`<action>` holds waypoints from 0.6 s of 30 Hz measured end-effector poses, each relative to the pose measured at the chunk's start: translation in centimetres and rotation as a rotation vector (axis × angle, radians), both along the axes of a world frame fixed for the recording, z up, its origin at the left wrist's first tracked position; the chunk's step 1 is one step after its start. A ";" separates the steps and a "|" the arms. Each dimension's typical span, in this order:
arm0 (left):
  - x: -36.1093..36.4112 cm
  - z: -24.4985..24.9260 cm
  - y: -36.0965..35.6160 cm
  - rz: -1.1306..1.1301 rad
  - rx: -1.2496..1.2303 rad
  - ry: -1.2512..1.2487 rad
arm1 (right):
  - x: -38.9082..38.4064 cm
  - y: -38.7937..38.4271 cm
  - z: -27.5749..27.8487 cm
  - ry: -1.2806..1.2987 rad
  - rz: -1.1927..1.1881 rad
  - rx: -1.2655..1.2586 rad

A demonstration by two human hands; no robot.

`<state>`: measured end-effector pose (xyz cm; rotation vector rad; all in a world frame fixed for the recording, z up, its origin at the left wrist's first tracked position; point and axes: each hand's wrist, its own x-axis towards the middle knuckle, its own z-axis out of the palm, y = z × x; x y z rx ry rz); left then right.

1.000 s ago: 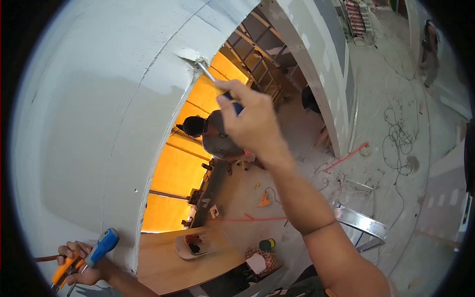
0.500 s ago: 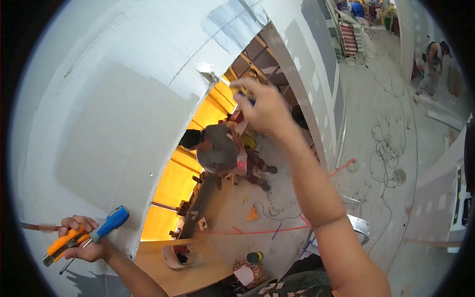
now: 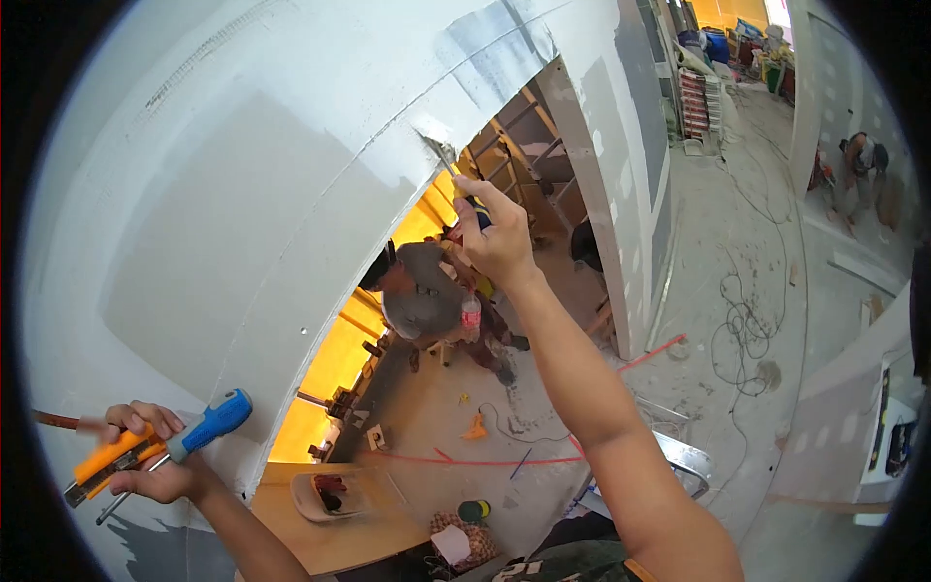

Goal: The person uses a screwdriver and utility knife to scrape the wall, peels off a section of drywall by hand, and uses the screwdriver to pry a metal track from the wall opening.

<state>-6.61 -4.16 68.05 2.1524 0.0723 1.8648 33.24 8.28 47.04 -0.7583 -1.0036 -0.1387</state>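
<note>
At the lower left, my left hand [image 3: 153,456] is closed around an orange utility knife [image 3: 112,464] and a blue-handled screwdriver [image 3: 215,422], both pointing down and left. My right hand [image 3: 497,231] grips a thin tool with a dark and yellow handle [image 3: 475,209]. Its narrow metal end reaches up to a ragged, damaged spot [image 3: 436,145] on the edge of the white plastered wall [image 3: 208,213], just above the opening.
Below the opening, a person in grey [image 3: 422,296] bends over beside an orange-lit panel. A wooden board [image 3: 388,529] bears a plastic tray [image 3: 318,500]. A metal ladder [image 3: 684,461] stands by my right arm. Cables [image 3: 747,325] lie on the floor; another person [image 3: 858,170] crouches far right.
My right hand has moved slightly down, and its tool now reaches the damaged wall edge. My left hand keeps its hold on both tools. The person at far right has bent lower.
</note>
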 end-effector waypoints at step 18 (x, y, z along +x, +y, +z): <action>-0.6 0.1 0.1 0.000 0.007 0.006 | 5.5 4.5 -0.3 -0.425 -0.309 0.025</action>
